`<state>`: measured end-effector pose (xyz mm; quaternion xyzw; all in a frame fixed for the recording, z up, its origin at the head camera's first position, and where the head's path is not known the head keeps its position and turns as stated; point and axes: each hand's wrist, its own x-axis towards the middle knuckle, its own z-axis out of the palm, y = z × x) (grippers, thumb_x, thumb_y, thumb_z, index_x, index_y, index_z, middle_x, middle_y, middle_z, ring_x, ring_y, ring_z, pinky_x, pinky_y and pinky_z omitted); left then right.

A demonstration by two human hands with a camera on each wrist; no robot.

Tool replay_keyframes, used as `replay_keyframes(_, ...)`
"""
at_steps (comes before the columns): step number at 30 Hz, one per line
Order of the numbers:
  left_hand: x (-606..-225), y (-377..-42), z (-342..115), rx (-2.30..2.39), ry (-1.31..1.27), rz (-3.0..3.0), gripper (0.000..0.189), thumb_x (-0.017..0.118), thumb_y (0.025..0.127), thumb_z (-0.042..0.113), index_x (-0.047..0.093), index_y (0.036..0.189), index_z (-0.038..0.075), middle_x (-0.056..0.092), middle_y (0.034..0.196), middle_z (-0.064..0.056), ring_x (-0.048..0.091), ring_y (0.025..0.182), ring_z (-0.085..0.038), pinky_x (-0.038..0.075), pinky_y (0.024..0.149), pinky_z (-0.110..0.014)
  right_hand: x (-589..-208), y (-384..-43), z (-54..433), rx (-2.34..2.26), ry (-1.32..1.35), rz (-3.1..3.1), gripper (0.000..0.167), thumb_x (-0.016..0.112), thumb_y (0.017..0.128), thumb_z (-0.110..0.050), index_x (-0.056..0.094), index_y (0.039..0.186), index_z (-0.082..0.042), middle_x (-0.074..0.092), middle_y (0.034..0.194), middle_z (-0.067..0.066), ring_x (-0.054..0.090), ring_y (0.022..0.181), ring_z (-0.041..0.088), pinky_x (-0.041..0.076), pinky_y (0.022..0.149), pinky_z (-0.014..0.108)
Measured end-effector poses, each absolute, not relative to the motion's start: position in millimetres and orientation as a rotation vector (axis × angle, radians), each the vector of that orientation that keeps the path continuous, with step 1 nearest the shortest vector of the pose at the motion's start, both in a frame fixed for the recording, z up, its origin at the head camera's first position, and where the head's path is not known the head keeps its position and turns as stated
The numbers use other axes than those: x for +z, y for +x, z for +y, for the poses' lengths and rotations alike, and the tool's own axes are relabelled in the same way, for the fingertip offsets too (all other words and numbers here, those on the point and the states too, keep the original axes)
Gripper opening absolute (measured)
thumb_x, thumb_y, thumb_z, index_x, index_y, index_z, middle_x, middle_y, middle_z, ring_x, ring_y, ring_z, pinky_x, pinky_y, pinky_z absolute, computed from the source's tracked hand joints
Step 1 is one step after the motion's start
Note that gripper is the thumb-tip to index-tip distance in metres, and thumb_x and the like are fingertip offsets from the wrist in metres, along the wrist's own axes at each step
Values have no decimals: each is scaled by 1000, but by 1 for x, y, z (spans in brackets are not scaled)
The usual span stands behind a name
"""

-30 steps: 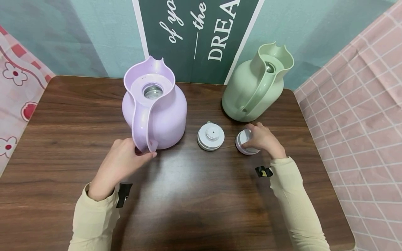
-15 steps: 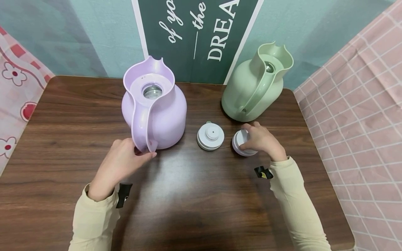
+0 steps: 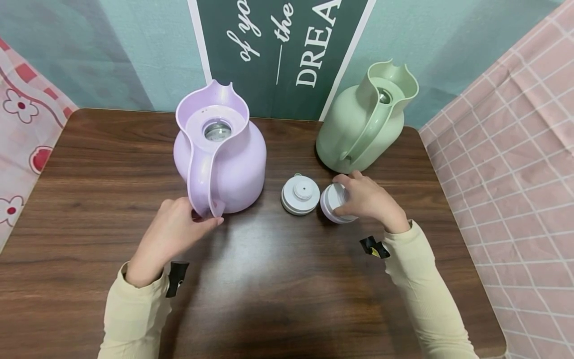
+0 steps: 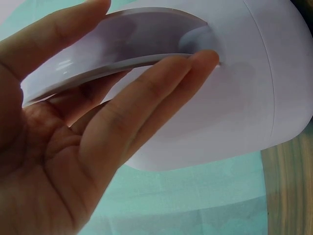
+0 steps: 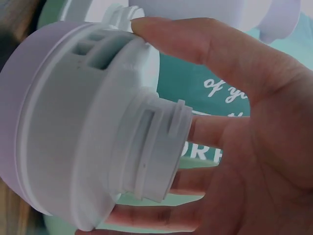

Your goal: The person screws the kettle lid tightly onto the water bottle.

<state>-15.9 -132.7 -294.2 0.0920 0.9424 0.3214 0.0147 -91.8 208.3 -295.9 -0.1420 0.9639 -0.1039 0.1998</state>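
Wood tbl [image 3: 269, 304], grn jug [image 3: 345, 129], wht stopper [image 3: 300, 196] btwn lid [image 3: 332, 200] & lilac jug [image 3: 242, 167]

— How many jugs do you count?
— I count two: one glossy light-purple plastic jug [image 3: 228, 167] and one pale green plastic jug [image 3: 347, 127].
— And how many stoppers?
— Also two: one plain round white stopper [image 3: 300, 196] and one round white stopper with a light-purple rim [image 3: 333, 200].
— How many hands?
— Two: one left hand [image 3: 170, 234] and one right hand [image 3: 371, 200].
— And tables?
— Only one brown wooden table [image 3: 278, 289].
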Motion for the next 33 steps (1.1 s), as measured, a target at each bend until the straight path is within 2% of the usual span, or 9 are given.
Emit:
replay_keyframes(11,-294,-17,-132,1000,298,2938,30,68,76,23,46,58,13,42,53,2,40,52,-19,36,48,-32,-273,-97,190,-278,-476,2741,64,75,66,-24,50,123,-7,46,106,17,49,88,34,42,69,45)
replay_keyframes(18,-294,-18,-134,1003,293,2940,26,70,75,23,51,61,11,45,54,0,42,52,-21,38,49,-36,-260,-107,179,-294,-572,2758,61,74,68,-22,51,122,-4,47,104,19,49,87,36,41,73,44)
replay_keyframes(25,-296,-18,-134,1003,296,2934,29,71,75,24,49,61,12,45,55,0,41,52,-21,37,49,-36,-247,-120,169,-312,-599,2778,60,74,66,-22,51,120,-7,46,104,17,49,88,33,41,76,43)
replay_keyframes(33,-296,-19,-134,1012,301,2935,26,72,75,24,53,64,10,47,56,-1,43,52,-22,39,50,-40,-228,-127,161,-378,-613,2780,64,75,67,-24,48,123,-9,45,109,16,46,92,32,39,77,43)
